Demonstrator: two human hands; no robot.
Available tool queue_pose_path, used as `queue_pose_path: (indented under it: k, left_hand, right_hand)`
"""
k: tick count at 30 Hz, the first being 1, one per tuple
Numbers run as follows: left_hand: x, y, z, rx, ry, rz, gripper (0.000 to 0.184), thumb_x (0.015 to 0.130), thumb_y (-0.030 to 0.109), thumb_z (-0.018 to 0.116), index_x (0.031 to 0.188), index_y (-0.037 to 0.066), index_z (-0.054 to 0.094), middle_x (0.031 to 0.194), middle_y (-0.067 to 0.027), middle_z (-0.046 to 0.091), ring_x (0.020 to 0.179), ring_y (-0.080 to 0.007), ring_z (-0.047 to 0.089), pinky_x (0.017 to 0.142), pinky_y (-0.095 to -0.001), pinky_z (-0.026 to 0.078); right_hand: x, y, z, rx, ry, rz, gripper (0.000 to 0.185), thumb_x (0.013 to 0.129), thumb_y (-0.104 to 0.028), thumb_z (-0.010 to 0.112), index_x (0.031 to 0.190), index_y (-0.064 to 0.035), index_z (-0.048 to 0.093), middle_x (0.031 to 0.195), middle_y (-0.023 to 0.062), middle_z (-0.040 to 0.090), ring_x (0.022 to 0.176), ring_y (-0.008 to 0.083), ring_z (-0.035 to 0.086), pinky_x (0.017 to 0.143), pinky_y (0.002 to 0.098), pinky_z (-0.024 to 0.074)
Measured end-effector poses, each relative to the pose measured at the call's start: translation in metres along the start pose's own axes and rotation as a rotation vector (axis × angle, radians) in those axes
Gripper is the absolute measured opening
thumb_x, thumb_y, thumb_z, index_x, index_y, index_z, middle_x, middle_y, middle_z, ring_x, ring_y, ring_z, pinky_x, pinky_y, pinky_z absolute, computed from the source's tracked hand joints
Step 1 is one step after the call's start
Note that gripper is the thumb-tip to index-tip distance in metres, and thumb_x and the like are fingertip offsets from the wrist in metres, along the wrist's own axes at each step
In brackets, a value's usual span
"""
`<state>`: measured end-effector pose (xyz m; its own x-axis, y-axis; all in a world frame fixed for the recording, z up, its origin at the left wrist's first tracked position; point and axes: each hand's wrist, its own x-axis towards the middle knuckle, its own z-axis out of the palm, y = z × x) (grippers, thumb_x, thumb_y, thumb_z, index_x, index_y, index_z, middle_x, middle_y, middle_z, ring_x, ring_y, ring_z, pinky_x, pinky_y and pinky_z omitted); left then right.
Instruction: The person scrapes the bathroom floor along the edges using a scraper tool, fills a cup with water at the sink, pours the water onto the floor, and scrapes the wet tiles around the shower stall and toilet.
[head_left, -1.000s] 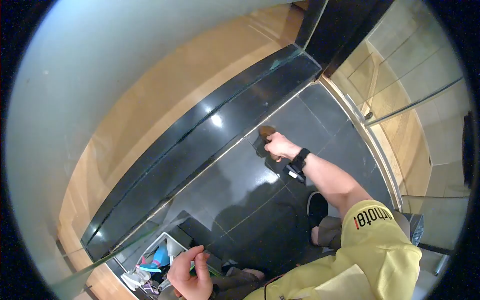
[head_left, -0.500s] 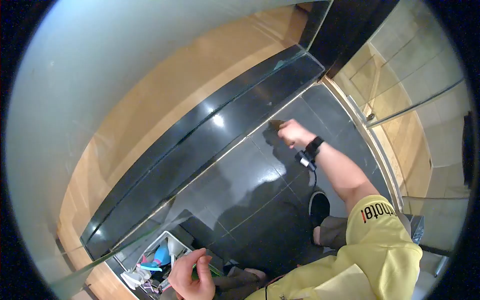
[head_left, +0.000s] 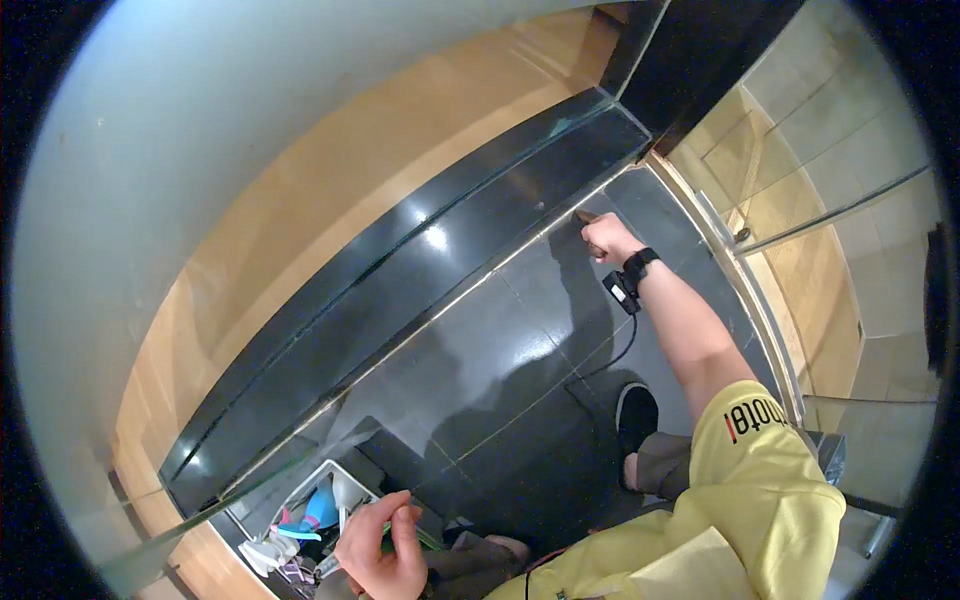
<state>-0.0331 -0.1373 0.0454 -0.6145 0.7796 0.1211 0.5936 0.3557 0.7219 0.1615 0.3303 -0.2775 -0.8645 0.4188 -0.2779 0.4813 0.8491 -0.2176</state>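
Near the far right end of the dark tiled floor [head_left: 500, 330], my right hand [head_left: 610, 238] is closed around a brown object [head_left: 584, 216] that shows only in part, close to the pale joint line at the foot of the black ledge [head_left: 400, 290]. A black strap with a small device [head_left: 621, 292] and a cable is on that wrist. My left hand [head_left: 383, 548] is at the bottom left, palm up, with curled fingers and the thumb apart, holding nothing visible. Beside it is a white-rimmed caddy [head_left: 330, 466] with a blue spray bottle [head_left: 321, 507].
A glass panel [head_left: 200, 515] crosses the lower left, in front of part of the caddy. On the right are a pale door-track edge [head_left: 740, 285] and a glass door with a metal bar [head_left: 840, 208]. My black shoe [head_left: 636, 418] stands on the floor.
My right hand has moved up and to the right along the joint line with the brown object. The cable now hangs visibly from the wrist device. My left hand has hardly moved.
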Motion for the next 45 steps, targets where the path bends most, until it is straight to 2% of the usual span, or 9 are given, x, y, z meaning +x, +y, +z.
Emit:
queue_pose_path:
  k: [2,4,14,16,25,30,33,36,45]
  left_hand:
    - [-0.006,-0.007,0.008,-0.034,0.011,-0.128,0.012,0.084,0.008,0.054,0.086,-0.001,0.061,0.065,-0.0094,0.062,0.060,-0.0167,0.061,0.056,-0.0260,0.046]
    - [-0.005,-0.008,0.009,-0.035,0.010,-0.142,0.011,0.084,0.008,0.055,0.086,-0.001,0.061,0.065,-0.0093,0.062,0.060,-0.0166,0.061,0.056,-0.0259,0.046]
    - [0.000,-0.005,0.009,-0.024,0.015,-0.144,0.011,0.084,0.009,0.056,0.086,0.000,0.062,0.063,-0.0094,0.062,0.058,-0.0166,0.061,0.055,-0.0259,0.046]
    - [0.001,-0.007,0.007,-0.038,0.023,-0.137,0.011,0.084,0.009,0.056,0.085,0.000,0.062,0.063,-0.0094,0.062,0.058,-0.0166,0.061,0.055,-0.0259,0.046]
    - [-0.007,-0.011,0.003,-0.040,0.020,-0.178,0.011,0.084,0.007,0.055,0.085,-0.001,0.062,0.065,-0.0100,0.062,0.059,-0.0168,0.061,0.056,-0.0254,0.046]
    - [0.001,-0.004,-0.009,0.010,-0.020,-0.076,0.012,0.085,0.008,0.059,0.091,0.000,0.065,0.069,-0.0098,0.065,0.059,-0.0131,0.061,0.053,-0.0221,0.045]
    - [0.001,-0.003,-0.009,0.002,-0.018,-0.054,0.012,0.085,0.008,0.059,0.091,0.000,0.065,0.071,-0.0098,0.065,0.061,-0.0132,0.061,0.053,-0.0222,0.046]
    - [0.002,-0.004,-0.008,-0.011,-0.018,-0.002,0.011,0.085,0.008,0.059,0.091,0.000,0.065,0.073,-0.0099,0.065,0.062,-0.0127,0.062,0.053,-0.0220,0.046]
    - [-0.002,-0.006,-0.002,-0.056,0.013,-0.110,0.009,0.081,0.003,0.054,0.083,-0.002,0.062,0.066,-0.0104,0.062,0.059,-0.0170,0.061,0.056,-0.0260,0.046]
  right_hand:
    - [0.002,-0.039,-0.019,-0.277,-0.083,0.005,0.017,0.057,-0.014,0.074,0.065,-0.0076,0.061,0.060,0.0106,0.060,0.058,0.0268,0.061,0.052,0.0386,0.0477]
    - [-0.004,-0.120,-0.047,1.073,0.063,0.841,0.014,0.069,-0.003,0.058,0.059,-0.0020,0.049,0.051,0.0037,0.045,0.043,0.0157,0.048,0.036,0.0317,0.0393]
    - [-0.005,-0.048,-0.023,-0.210,0.128,-0.441,0.021,0.051,-0.007,0.070,0.060,-0.0069,0.051,0.051,0.0036,0.045,0.047,0.0226,0.051,0.043,0.0335,0.0415]
    - [-0.018,-0.123,-0.056,1.039,-0.160,0.604,0.009,0.064,-0.007,0.064,0.068,-0.0036,0.056,0.051,-0.0012,0.043,0.043,0.0135,0.046,0.039,0.0300,0.0392]
    - [0.004,-0.016,-0.027,-0.466,-0.070,-0.153,0.016,0.054,-0.020,0.073,0.058,-0.0105,0.061,0.061,0.0075,0.060,0.060,0.0285,0.061,0.053,0.0358,0.0486]
    - [-0.019,-0.142,-0.061,1.065,-0.125,0.772,0.023,0.069,-0.010,0.062,0.092,-0.0037,0.064,0.049,0.0025,0.046,0.050,0.0213,0.053,0.041,0.0364,0.0433]
    - [-0.014,-0.075,-0.044,0.851,0.012,0.322,0.018,0.074,-0.008,0.055,0.087,0.0028,0.061,0.053,0.0030,0.048,0.042,0.0140,0.048,0.036,0.0340,0.0413]
    - [-0.011,-0.044,-0.063,0.871,0.106,0.854,0.009,0.072,-0.007,0.055,0.069,0.0014,0.056,0.058,0.0060,0.053,0.047,0.0152,0.052,0.037,0.0337,0.0438]
    - [-0.020,-0.143,-0.060,1.222,-0.133,0.614,0.011,0.066,-0.003,0.062,0.077,0.0002,0.060,0.064,0.0091,0.061,0.049,0.0208,0.058,0.045,0.0296,0.0482]
